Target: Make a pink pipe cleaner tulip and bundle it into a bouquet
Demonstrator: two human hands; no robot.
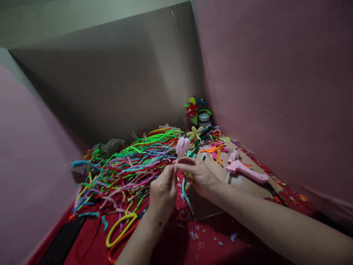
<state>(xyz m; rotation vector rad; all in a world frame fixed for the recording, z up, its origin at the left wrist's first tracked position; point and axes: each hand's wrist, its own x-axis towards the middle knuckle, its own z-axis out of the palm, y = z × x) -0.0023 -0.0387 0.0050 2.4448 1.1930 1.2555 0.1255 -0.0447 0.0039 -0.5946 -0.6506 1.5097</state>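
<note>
A pale pink pipe-cleaner flower (182, 147), its petals bunched together, stands upright above my fingertips. My left hand (164, 186) pinches its thin stem from below. From the right, my right hand (197, 172) has its thumb and fingers closed on the same stem, just under the petals. The two hands meet there, so part of the stem is hidden. Beneath my left forearm lie scissors (121, 230) with yellow and orange handles. A pink hot glue gun (246, 172) rests on a board (205, 206) to the right of my right hand.
A large heap of coloured pipe cleaners (143, 162) spreads at the left. Behind the hands are a yellow flower (195, 133), orange and pink pieces (216, 151), and a white-lidded container (204, 119) by finished flowers. A black flat object (62, 241) lies front left. Scraps dot the red cloth (176, 239).
</note>
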